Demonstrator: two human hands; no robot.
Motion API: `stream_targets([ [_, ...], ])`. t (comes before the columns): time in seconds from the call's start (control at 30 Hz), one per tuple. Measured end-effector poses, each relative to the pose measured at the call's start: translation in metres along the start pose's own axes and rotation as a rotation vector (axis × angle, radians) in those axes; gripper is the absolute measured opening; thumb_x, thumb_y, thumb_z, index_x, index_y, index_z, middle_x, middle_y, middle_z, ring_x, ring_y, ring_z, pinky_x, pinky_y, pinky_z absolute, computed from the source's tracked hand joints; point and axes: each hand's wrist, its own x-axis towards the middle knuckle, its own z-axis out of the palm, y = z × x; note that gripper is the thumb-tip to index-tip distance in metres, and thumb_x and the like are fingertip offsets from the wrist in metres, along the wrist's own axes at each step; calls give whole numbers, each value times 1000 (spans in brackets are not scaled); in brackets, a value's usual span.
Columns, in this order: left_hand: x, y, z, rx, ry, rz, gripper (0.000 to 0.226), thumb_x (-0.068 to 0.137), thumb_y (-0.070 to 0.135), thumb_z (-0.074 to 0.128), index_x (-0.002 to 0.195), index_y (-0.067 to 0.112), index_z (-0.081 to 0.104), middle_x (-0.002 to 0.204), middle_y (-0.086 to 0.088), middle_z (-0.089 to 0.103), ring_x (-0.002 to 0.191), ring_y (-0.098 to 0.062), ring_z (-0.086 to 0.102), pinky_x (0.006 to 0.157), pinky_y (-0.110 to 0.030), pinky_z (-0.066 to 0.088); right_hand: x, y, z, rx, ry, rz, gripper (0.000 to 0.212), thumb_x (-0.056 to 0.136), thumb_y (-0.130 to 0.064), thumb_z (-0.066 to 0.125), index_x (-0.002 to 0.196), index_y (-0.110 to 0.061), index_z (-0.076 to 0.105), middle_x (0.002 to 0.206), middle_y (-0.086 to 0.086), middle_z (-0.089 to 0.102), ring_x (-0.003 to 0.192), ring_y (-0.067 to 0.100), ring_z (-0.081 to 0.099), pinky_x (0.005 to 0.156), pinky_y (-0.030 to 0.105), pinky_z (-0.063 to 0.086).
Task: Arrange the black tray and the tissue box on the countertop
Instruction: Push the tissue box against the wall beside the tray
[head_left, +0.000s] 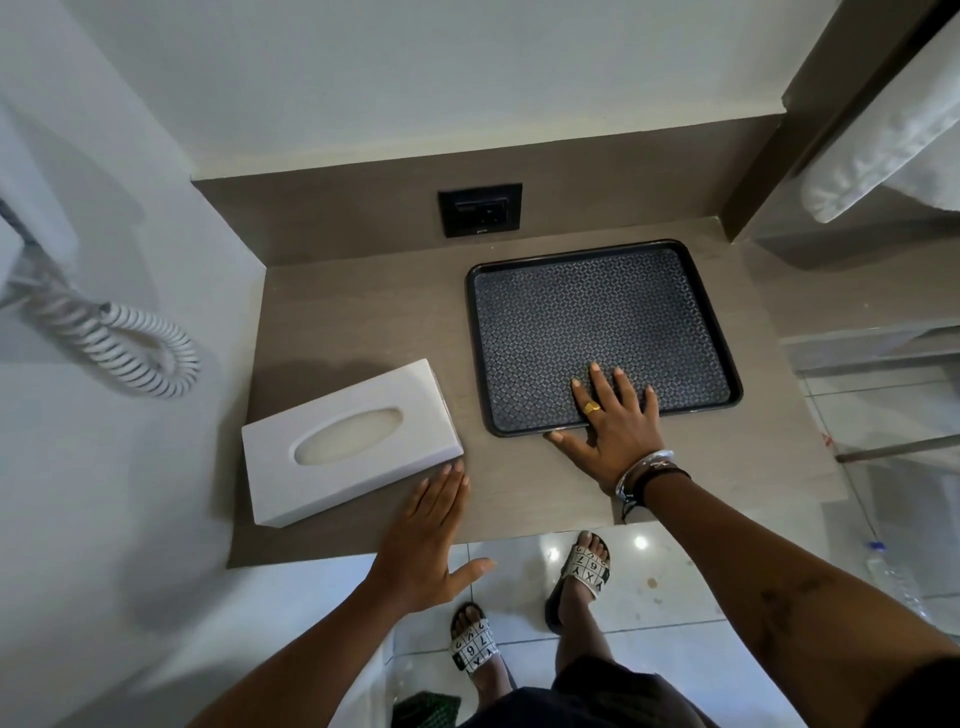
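A black tray (597, 322) with a woven-pattern liner lies flat on the brown countertop (363, 312), towards the right. My right hand (610, 421) rests flat over the tray's near edge, fingers spread on the liner, thumb on the counter. A white tissue box (348, 441) lies at an angle near the counter's left front corner. My left hand (426, 535) is open at the counter's front edge, its fingertips touching or almost touching the box's near right corner.
A black wall socket (480, 209) sits in the backsplash behind the tray. A coiled white cord (130, 348) hangs on the left wall. A white towel (883, 140) hangs at the upper right. A plastic water bottle (893, 577) stands on the tiled floor at right.
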Motion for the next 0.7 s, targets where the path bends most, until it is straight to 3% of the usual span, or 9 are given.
stream_targets([
  [0.4, 0, -1, 2, -29, -15, 2, 103, 86, 79, 37, 156, 6, 15, 167, -10, 4, 155, -22, 1, 123, -44, 16, 44, -1, -14, 22, -32, 4, 87, 82, -81, 15, 153, -31, 20, 165, 0, 8, 151, 30, 4, 117, 62, 6],
  [0.7, 0, 1, -2, -31, -34, -10, 102, 87, 79, 32, 156, 6, 14, 167, -10, 3, 155, -21, 0, 123, -45, 16, 53, -4, -17, 53, -24, 8, 86, 82, -80, 16, 153, -31, 22, 165, 1, 8, 150, 31, 5, 118, 62, 6],
])
